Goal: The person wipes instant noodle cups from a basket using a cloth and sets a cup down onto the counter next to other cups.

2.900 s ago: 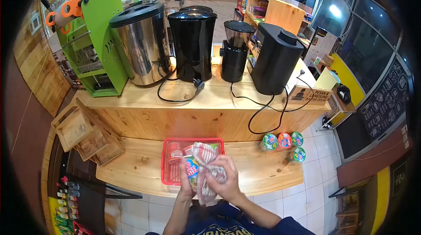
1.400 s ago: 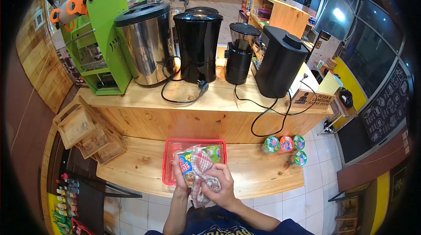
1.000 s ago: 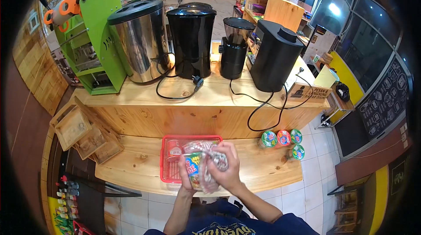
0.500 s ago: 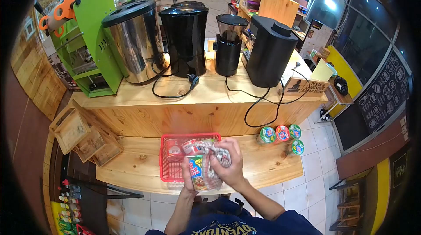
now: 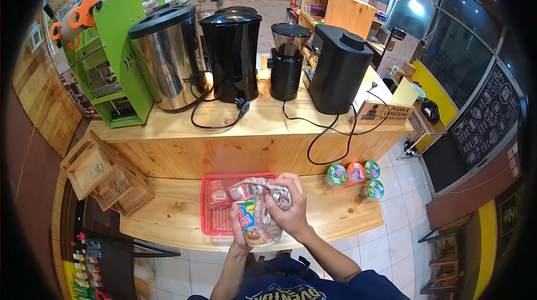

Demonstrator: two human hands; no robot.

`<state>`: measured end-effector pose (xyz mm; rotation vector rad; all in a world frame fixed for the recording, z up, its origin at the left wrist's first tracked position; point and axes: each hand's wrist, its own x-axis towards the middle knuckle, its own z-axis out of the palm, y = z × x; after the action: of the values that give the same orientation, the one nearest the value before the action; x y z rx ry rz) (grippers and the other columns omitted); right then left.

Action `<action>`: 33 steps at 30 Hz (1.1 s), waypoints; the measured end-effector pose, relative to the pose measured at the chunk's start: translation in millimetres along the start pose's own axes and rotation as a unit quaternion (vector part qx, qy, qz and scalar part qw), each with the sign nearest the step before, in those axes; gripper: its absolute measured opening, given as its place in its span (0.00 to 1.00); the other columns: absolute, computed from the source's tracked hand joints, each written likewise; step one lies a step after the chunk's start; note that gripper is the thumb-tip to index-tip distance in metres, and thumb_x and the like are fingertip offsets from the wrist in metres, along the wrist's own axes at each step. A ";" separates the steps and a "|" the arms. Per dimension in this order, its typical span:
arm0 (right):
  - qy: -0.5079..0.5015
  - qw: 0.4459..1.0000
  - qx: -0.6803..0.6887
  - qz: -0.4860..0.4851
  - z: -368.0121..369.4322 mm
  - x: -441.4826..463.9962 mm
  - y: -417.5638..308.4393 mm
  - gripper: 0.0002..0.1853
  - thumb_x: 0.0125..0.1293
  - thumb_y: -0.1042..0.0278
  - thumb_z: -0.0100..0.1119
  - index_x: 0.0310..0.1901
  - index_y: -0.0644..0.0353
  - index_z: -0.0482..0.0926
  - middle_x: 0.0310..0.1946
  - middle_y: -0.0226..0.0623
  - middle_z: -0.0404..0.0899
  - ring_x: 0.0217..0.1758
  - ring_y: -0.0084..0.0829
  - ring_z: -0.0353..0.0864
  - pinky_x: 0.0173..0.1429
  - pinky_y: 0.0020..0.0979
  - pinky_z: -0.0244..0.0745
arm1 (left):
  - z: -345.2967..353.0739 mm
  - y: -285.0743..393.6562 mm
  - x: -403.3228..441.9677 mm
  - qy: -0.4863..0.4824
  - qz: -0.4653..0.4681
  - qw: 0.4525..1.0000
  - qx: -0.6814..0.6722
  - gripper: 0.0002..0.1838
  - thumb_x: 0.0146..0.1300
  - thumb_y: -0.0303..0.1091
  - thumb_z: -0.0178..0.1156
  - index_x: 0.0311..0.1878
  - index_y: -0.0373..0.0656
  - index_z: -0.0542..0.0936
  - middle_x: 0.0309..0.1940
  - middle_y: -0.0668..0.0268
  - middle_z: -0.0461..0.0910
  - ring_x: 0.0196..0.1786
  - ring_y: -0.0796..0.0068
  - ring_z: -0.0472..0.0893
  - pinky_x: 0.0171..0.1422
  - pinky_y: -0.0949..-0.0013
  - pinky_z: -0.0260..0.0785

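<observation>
Above the front edge of the lower wooden shelf, my left hand (image 5: 239, 229) is wrapped round the left side of a green noodle cup (image 5: 253, 223) with a blue and red label. My right hand (image 5: 289, 209) grips a bunched red-and-white checked cloth (image 5: 271, 195), which lies against the right side and top of that cup. Behind the hands sits a red plastic basket (image 5: 207, 210). Inside it are a red cup (image 5: 217, 195) on the left and another red cup (image 5: 239, 190), partly hidden by the cloth.
Several lidded cups (image 5: 356, 172) stand at the shelf's right end. Wooden crates (image 5: 106, 179) lean at its left. The upper counter (image 5: 224, 127) carries a green machine (image 5: 120, 56), a steel container (image 5: 172, 62), black appliances (image 5: 230, 56), loose cables and a wooden sign (image 5: 386, 112).
The cloth has shifted over the cup's right side and top, and the cup sits a little lower before the basket. Both hands keep their hold. The whole view has shifted slightly.
</observation>
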<state>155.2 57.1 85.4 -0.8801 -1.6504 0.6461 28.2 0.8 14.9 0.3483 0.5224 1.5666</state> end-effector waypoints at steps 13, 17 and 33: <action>0.000 0.999 0.022 0.026 4.5 -4.8 6.7 0.18 0.55 0.69 0.74 0.48 0.60 0.82 0.48 0.45 0.77 0.50 0.44 0.82 0.56 0.39 0.78 | -1.5 2.5 0.7 0.091 0.006 0.996 0.016 0.40 0.74 0.71 0.44 0.60 0.40 0.78 0.51 0.61 0.85 0.50 0.68 0.85 0.56 0.61 0.80; -0.014 1.000 0.014 0.001 7.4 -17.6 7.1 0.18 0.55 0.72 0.73 0.48 0.61 0.81 0.47 0.46 0.76 0.51 0.42 0.80 0.57 0.37 0.76 | -15.8 7.3 3.9 0.022 0.011 1.000 0.005 0.39 0.75 0.70 0.43 0.63 0.40 0.77 0.53 0.61 0.85 0.53 0.67 0.85 0.59 0.60 0.80; -0.082 0.994 -0.033 -0.065 15.8 -46.6 -2.0 0.20 0.49 0.66 0.76 0.46 0.57 0.85 0.47 0.45 0.79 0.50 0.46 0.82 0.54 0.43 0.79 | -48.2 18.9 10.1 0.036 -0.038 0.992 0.115 0.38 0.79 0.67 0.40 0.78 0.45 0.63 0.68 0.61 0.74 0.68 0.67 0.75 0.74 0.59 0.69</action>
<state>145.2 18.3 56.8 -0.7765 -1.8689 0.5895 -13.7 5.1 -16.9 0.4422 0.7663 1.4524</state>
